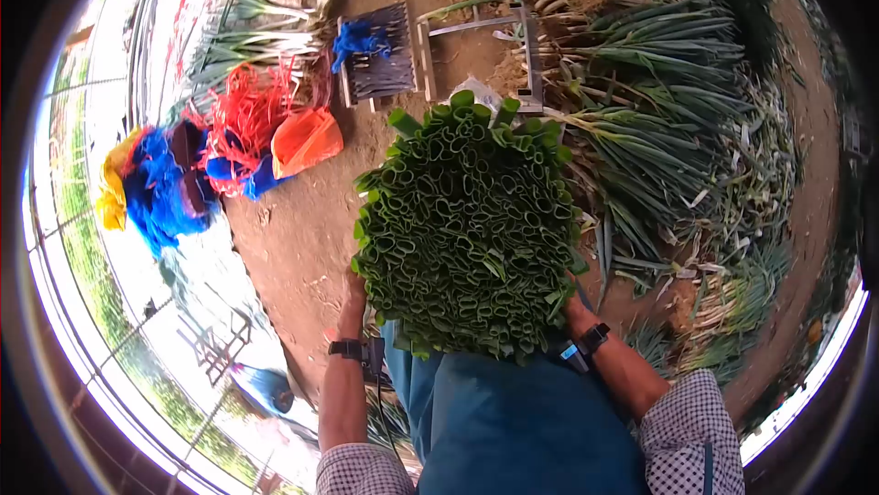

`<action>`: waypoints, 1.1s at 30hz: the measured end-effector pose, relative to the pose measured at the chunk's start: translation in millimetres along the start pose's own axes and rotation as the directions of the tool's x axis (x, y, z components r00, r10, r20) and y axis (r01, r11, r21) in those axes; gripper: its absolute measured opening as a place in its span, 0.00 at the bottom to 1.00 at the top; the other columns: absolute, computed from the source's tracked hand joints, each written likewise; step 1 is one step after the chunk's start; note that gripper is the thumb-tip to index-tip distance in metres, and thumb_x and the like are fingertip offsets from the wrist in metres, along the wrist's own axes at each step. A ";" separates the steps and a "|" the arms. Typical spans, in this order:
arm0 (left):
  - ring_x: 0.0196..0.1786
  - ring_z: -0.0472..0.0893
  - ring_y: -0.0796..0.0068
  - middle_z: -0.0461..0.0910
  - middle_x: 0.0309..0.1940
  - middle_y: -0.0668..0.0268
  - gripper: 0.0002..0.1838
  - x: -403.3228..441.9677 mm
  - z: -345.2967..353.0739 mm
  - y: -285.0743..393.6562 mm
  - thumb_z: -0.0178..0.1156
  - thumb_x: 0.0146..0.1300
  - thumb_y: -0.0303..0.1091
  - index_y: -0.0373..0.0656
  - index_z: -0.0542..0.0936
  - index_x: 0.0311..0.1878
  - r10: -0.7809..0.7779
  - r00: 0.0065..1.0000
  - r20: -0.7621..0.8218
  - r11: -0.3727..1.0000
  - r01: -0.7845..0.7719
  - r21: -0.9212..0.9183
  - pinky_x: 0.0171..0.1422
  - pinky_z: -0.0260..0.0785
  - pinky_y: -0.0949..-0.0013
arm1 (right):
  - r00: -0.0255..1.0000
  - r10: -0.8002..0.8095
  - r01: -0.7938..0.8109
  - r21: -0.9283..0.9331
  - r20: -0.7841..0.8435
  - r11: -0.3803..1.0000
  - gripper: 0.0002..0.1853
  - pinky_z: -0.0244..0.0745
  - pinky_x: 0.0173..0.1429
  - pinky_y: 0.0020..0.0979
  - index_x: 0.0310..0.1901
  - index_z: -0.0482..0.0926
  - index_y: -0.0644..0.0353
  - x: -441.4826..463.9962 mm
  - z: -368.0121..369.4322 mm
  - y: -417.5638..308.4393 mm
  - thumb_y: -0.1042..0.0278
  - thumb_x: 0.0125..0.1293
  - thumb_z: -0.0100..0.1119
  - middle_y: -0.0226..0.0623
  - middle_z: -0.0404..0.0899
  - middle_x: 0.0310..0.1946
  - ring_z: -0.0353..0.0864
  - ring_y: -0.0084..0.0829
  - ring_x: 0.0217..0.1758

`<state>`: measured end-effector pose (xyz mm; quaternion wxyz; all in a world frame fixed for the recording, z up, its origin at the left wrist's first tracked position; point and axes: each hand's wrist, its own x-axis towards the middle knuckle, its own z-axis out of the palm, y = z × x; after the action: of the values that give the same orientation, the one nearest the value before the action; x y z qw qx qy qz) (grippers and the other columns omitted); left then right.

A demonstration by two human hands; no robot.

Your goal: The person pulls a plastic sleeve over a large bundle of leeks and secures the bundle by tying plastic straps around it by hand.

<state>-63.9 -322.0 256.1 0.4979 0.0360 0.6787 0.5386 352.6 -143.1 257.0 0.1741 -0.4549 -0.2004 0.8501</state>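
Contact is at both sides of a big round bundle of green, hollow, cut leaves [462,239]: my left hand [353,295] is against its left side, my right hand [578,314] against its right. My fingers go mostly out of sight around it, so I cannot tell how tightly they close. The bundle is in front of my body, just above the dark teal cloth [531,413] over my legs, with the open tube ends facing up.

I judge that it is rather heavy as a whole, but each leaf is soft, perhaps a little slippery, and easy to crush. It seems better to take hold low, with both palms spread around the sides, and not to pull at the loose ends.

Beyond the bundle stands a metal frame [531,55], and left of that lies a slatted rack [389,74] with bright blue strings [362,40] on it. Left of the bundle are red plastic strips [247,106] and an orange plastic bag [308,142]. Right of the bundle, long green-leaved stalks [659,65] lie on the brown earth floor [284,252].
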 end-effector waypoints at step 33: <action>0.47 0.82 0.63 0.82 0.45 0.52 0.18 -54.7 129.9 -189.5 0.59 0.65 0.33 0.37 0.75 0.57 -0.349 0.809 -0.473 0.824 0.024 -0.566 0.51 0.74 0.62 | 0.847 0.337 0.051 -0.568 -0.411 -0.822 0.25 0.61 0.71 0.46 0.65 0.70 0.55 -8.6 65.4 -130.0 0.56 0.69 0.49 0.40 0.72 0.65 0.67 0.44 0.68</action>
<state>148.8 -342.7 155.5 0.3204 -0.3326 0.6159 0.6383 316.8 -47.4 361.0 -0.6082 -0.2486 -0.7396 0.1459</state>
